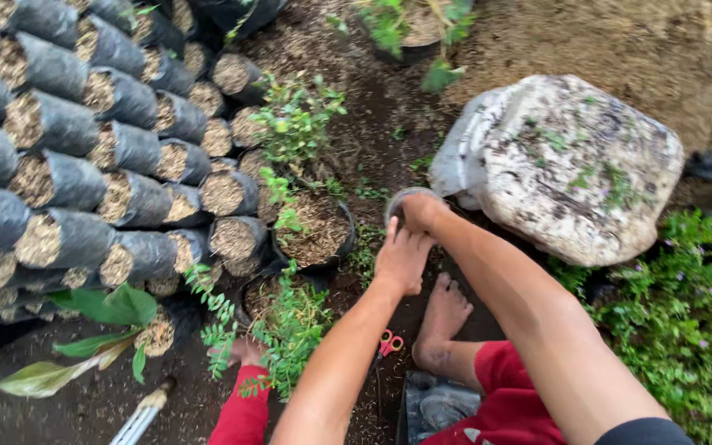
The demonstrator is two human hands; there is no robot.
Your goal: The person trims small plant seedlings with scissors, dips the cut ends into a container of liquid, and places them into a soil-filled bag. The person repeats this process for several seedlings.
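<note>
My left hand (403, 260) and my right hand (422, 211) reach forward together onto a small grey plastic bag-pot (401, 198) standing on the dark soil. The right hand covers its opening, and the left hand presses just below it with fingers spread. Whether either hand grips the bag I cannot tell. To the left stands a black pot with a small leafy seedling (311, 227). My bare feet (442, 317) rest on the ground below the hands.
Rows of filled black grow bags (117, 148) are stacked on the left. A big white sack of soil (570, 165) lies on the right. Red-handled scissors (389, 343) lie by my foot. Leafy seedlings (286, 325) and green plants (686, 321) stand nearby.
</note>
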